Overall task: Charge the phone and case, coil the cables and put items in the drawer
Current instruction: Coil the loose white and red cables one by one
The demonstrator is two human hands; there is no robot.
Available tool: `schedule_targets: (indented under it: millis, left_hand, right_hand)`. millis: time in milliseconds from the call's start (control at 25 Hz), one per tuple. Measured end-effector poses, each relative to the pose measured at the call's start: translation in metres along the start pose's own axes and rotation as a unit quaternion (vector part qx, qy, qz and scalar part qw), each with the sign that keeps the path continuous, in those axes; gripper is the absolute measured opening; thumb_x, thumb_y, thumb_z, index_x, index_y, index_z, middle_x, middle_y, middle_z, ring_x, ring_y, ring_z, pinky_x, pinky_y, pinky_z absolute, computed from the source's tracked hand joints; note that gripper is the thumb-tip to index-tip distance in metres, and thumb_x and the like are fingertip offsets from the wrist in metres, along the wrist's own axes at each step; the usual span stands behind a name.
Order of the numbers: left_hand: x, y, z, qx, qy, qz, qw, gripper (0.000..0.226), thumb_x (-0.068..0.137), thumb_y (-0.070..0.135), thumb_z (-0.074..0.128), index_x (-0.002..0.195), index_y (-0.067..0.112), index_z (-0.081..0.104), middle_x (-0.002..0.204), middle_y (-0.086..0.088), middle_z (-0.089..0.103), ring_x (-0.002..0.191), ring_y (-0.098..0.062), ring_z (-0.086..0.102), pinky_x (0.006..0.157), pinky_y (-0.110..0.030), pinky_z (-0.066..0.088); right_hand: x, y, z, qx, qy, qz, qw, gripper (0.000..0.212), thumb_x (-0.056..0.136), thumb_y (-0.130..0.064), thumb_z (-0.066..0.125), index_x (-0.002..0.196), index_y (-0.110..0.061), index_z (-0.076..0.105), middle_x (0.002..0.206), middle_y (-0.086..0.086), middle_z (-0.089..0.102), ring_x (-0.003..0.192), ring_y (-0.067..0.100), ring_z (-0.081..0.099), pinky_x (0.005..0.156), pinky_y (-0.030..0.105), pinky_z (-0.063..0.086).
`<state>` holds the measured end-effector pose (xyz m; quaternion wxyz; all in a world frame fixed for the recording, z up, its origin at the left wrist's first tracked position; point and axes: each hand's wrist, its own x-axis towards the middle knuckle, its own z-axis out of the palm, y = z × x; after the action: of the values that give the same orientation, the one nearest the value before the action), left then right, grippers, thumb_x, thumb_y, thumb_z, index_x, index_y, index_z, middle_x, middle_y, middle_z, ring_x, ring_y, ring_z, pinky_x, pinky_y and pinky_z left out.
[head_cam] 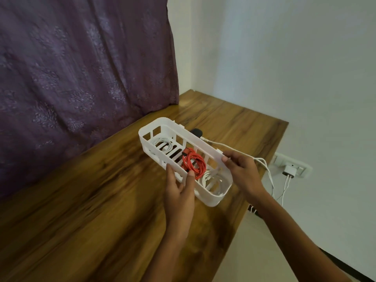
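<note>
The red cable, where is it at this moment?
In the head view, the coiled red cable lies in the middle of the white basket, between two white cable coils, on the wooden table.

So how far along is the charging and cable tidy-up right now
Done: three coiled cables, a red one between two white ones, lie in the white basket. A charger sits in the wall socket, its white cable reaching a dark item behind the basket. In hand: left hand and right hand grip the basket's rims. Left: putting it in a drawer, not in view.
</note>
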<state>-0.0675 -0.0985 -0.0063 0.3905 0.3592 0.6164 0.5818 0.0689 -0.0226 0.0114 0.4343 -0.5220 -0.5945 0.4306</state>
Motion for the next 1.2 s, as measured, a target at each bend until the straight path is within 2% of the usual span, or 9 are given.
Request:
schedule_targets:
  millis: [160, 360, 440, 600, 800, 1040, 1120, 1200]
  left_hand:
    - [0.035, 0.039, 0.029, -0.025, -0.038, 0.044, 0.998, 0.059, 0.087, 0.037, 0.058, 0.140, 0.035, 0.034, 0.133, 0.008, 0.053, 0.114, -0.012, 0.057, 0.084, -0.027, 0.053]
    - [0.082, 0.063, 0.087, -0.042, -0.067, 0.067, 0.995, 0.051, 0.087, 0.027, 0.060, 0.134, 0.032, 0.043, 0.124, 0.009, 0.060, 0.107, -0.009, 0.060, 0.074, -0.019, 0.052]
    - [0.108, 0.062, 0.120, -0.046, -0.065, 0.061, 0.995, 0.051, 0.087, 0.027, 0.061, 0.134, 0.032, 0.043, 0.124, 0.008, 0.060, 0.108, -0.012, 0.060, 0.077, -0.023, 0.054]
    - [0.163, 0.052, 0.188, -0.029, -0.037, 0.047, 0.998, 0.049, 0.084, 0.029, 0.064, 0.130, 0.031, 0.048, 0.123, 0.008, 0.061, 0.112, -0.014, 0.058, 0.091, -0.037, 0.052]
    - [0.222, 0.040, 0.268, -0.024, 0.009, -0.007, 1.000, 0.044, 0.085, 0.021, 0.062, 0.127, 0.027, 0.051, 0.117, 0.006, 0.064, 0.102, -0.011, 0.062, 0.073, -0.022, 0.053]
    - [0.279, 0.026, 0.300, 0.019, 0.050, -0.051, 0.997, 0.035, 0.084, 0.015, 0.064, 0.118, 0.021, 0.058, 0.109, 0.004, 0.067, 0.093, -0.010, 0.063, 0.065, -0.021, 0.049]
    - [0.299, 0.020, 0.305, 0.051, 0.061, -0.066, 0.995, 0.033, 0.083, 0.017, 0.066, 0.115, 0.020, 0.059, 0.108, 0.004, 0.067, 0.092, -0.011, 0.063, 0.065, -0.021, 0.048]
    - [0.312, 0.014, 0.307, 0.076, 0.064, -0.080, 0.992, 0.035, 0.083, 0.018, 0.066, 0.117, 0.019, 0.059, 0.113, 0.001, 0.066, 0.099, -0.016, 0.062, 0.076, -0.029, 0.052]
  right_hand:
    - [0.037, -0.031, -0.031, 0.030, 0.071, -0.011, 0.997, 0.011, 0.091, -0.014, 0.055, 0.095, -0.019, 0.064, 0.093, 0.005, 0.068, 0.088, 0.022, 0.065, 0.078, 0.039, 0.054]
    - [0.104, -0.035, -0.074, 0.033, 0.096, -0.023, 0.995, 0.012, 0.087, -0.014, 0.060, 0.095, -0.011, 0.069, 0.088, 0.007, 0.069, 0.085, 0.027, 0.064, 0.078, 0.041, 0.053]
    - [0.141, -0.026, -0.094, 0.055, 0.100, -0.023, 0.993, 0.010, 0.087, -0.013, 0.061, 0.092, -0.012, 0.070, 0.086, 0.008, 0.070, 0.081, 0.027, 0.065, 0.076, 0.041, 0.052]
    - [0.220, -0.001, -0.130, 0.064, 0.083, -0.011, 0.994, 0.012, 0.086, -0.010, 0.061, 0.090, -0.014, 0.071, 0.084, 0.006, 0.072, 0.079, 0.026, 0.067, 0.072, 0.037, 0.055]
    - [0.317, 0.038, -0.164, 0.058, 0.064, 0.005, 0.996, 0.012, 0.084, -0.006, 0.063, 0.088, -0.015, 0.071, 0.087, 0.007, 0.071, 0.079, 0.025, 0.067, 0.072, 0.037, 0.056]
    - [0.380, 0.070, -0.156, 0.045, 0.107, 0.020, 0.993, 0.017, 0.080, 0.001, 0.065, 0.078, -0.014, 0.074, 0.074, 0.000, 0.069, 0.069, 0.016, 0.065, 0.071, 0.029, 0.054]
    - [0.396, 0.081, -0.149, 0.018, 0.113, 0.028, 0.993, 0.016, 0.079, 0.003, 0.065, 0.080, -0.010, 0.075, 0.073, -0.001, 0.068, 0.067, 0.012, 0.064, 0.072, 0.029, 0.056]
    - [0.404, 0.092, -0.143, -0.002, 0.117, 0.029, 0.993, 0.015, 0.078, 0.003, 0.066, 0.085, -0.008, 0.074, 0.077, 0.001, 0.070, 0.068, 0.012, 0.064, 0.073, 0.027, 0.055]
